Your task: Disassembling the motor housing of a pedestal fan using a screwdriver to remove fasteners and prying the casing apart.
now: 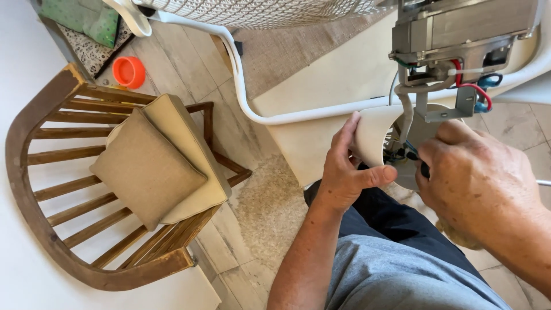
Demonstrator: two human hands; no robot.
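- Head view: our left hand [344, 172] pinches the cream plastic cover [373, 138], centre right of frame.
- Our right hand [476, 178] closes around a dark tool handle [423, 167] below the metal motor [459, 34], upper right.
- Wooden chair [51, 172] sits left.

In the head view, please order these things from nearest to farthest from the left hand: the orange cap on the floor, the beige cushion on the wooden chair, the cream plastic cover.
1. Cream plastic cover: the left hand grips it.
2. Beige cushion: on the wooden chair, across the tiled floor toward the picture's left.
3. Orange cap: on the floor beyond the chair, upper left corner.
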